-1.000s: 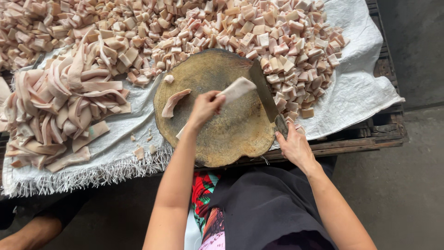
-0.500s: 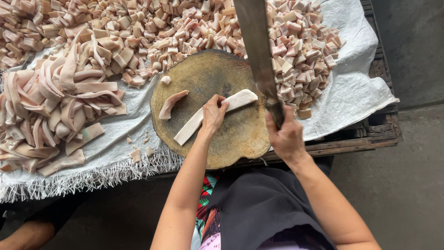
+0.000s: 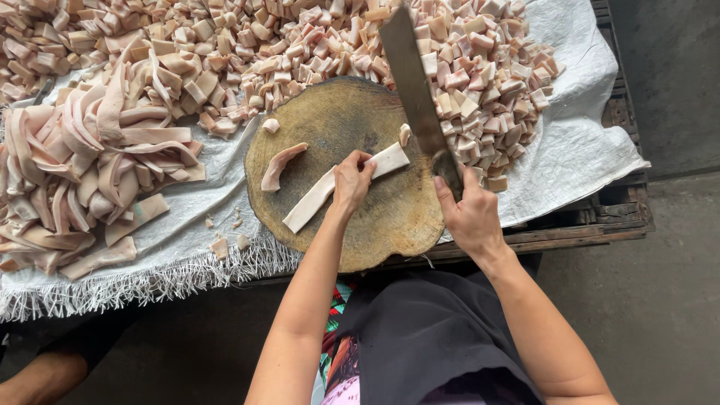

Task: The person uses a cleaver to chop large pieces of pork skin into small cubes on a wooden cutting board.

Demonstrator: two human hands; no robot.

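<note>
Lying diagonally on the round chopping board [image 3: 390,225], the pale strip [image 3: 330,187] points upper-right, pinned by the left hand [image 3: 351,180]. The right hand [image 3: 472,214] clenches the cleaver [image 3: 416,90], blade beside the strip's end.

A dark wooden slatted tabletop [image 3: 600,217] carries everything, its boards bare only along the near edge and right end, with grey concrete floor [image 3: 660,300] below. A white woven cloth [image 3: 577,150] with a frayed near fringe covers most of it. On the cloth lie a round, worn wooden chopping block [image 3: 352,127] at the near edge, a heap of long pale pink strips [image 3: 82,172] on the left, a broad spread of small pale cubes [image 3: 300,45] behind and right of the block, and a few stray bits [image 3: 225,244] near the fringe.
</note>
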